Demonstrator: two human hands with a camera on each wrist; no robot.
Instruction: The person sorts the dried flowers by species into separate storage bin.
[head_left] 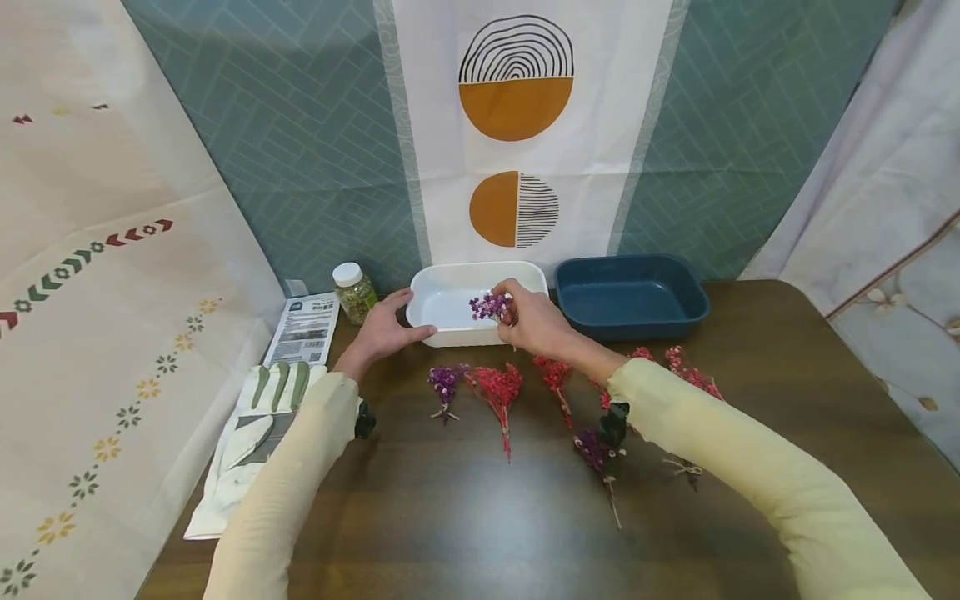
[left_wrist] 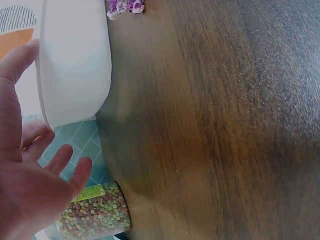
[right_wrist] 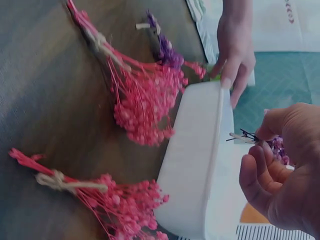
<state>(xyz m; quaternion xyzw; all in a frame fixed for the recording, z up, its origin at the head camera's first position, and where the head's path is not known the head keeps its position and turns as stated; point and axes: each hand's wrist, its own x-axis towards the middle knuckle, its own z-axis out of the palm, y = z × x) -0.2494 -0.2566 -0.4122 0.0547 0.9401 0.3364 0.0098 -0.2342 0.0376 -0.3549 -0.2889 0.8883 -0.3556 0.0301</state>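
Note:
My right hand (head_left: 531, 321) pinches a small purple dried flower bunch (head_left: 489, 307) by its stems, over the white rectangular dish (head_left: 517, 337). In the right wrist view its dark stem ends (right_wrist: 245, 136) stick out between thumb and fingers. At the dish's left end is my left hand (head_left: 382, 330), thumb near the front rim and fingers spread toward the back corner. The left wrist view has that thumb (left_wrist: 22, 57) at the rim, with the other fingers loosely bent. On the table before the dish lie another purple bunch (head_left: 445, 383) and a red bunch (head_left: 501, 387).
A blue dish (head_left: 633, 331) stands right of the white one. Left are a white-capped jar (head_left: 355, 292), a printed packet (head_left: 303, 329) and work gloves (head_left: 243, 450). Several more bunches, including a purple one (head_left: 592, 450), lie under and around my right forearm.

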